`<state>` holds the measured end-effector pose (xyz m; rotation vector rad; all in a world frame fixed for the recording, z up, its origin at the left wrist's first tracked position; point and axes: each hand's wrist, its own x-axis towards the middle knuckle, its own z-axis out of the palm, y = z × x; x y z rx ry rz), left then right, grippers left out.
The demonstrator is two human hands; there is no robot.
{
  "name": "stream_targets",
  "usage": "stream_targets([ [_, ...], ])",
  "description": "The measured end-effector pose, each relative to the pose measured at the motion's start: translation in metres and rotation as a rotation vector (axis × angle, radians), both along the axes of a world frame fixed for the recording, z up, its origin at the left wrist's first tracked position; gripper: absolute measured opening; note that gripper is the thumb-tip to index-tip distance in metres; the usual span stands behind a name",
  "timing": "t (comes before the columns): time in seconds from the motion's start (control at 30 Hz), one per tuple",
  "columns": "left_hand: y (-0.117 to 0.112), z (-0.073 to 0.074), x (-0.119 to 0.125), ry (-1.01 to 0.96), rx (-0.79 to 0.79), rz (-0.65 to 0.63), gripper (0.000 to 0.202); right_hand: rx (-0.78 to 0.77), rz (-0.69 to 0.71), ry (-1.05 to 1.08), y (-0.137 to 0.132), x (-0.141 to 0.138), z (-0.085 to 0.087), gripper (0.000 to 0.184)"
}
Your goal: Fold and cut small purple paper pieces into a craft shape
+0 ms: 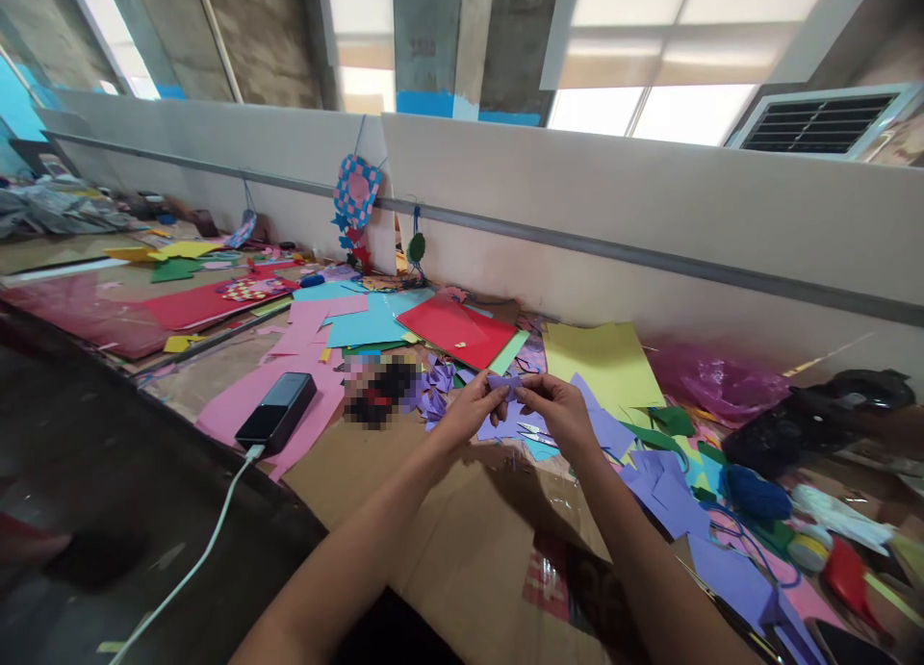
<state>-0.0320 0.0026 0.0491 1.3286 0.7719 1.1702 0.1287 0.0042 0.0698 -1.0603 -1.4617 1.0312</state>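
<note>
Between my two hands, above the cardboard-covered table, is a small piece of purple paper [503,383]. My left hand [473,407] pinches its left side with thumb and fingers. On its right side, my right hand [557,405] grips it the same way. Just below the hands lie scissors [535,435] with their blades showing, on purple and light blue paper. A pile of folded purple paper pieces [435,396] sits left of my left hand. More purple paper sheets [668,492] are spread to the right of my right forearm.
A black power bank [278,413] with a white cable rests on pink paper at left. Red folders [462,330], yellow paper [603,365] and a pink plastic bag [718,384] line the back. Blue yarn [757,493] and tape [808,549] lie right. A checkered paper ornament [357,191] hangs on the partition.
</note>
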Motion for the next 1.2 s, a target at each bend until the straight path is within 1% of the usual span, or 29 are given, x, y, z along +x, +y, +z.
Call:
stream_targets([
  [0.2, -0.0005, -0.0034, 0.0028, 0.0, 0.014, 0.004, 0.052, -0.042, 0.004, 0.049, 0.0005, -0.0005, -0.0016, 0.039],
  [0.3, -0.0006, -0.0033, 0.0025, 0.001, 0.019, 0.003, 0.052, -0.054, 0.022, 0.069, -0.0008, -0.0024, -0.0018, 0.038],
  [0.47, -0.001, -0.0015, 0.0027, 0.0, 0.018, 0.036, 0.052, -0.067, 0.005, 0.11, -0.0024, -0.005, -0.0013, 0.036],
  [0.6, -0.0027, 0.0019, 0.0011, -0.012, 0.015, 0.079, 0.05, -0.048, 0.014, 0.085, -0.0017, -0.0029, 0.0003, 0.035],
  [0.73, -0.0025, 0.0038, -0.0012, 0.006, 0.026, 0.065, 0.049, -0.018, -0.014, 0.049, 0.0009, 0.0003, 0.0002, 0.037],
  [0.9, -0.0016, 0.0021, -0.0006, 0.046, 0.037, 0.045, 0.052, -0.006, -0.003, 0.011, 0.0009, 0.0004, -0.0004, 0.033],
  [1.2, -0.0009, -0.0026, 0.002, 0.047, 0.019, 0.055, 0.048, 0.05, -0.077, -0.06, -0.0023, -0.0052, -0.0048, 0.031],
])
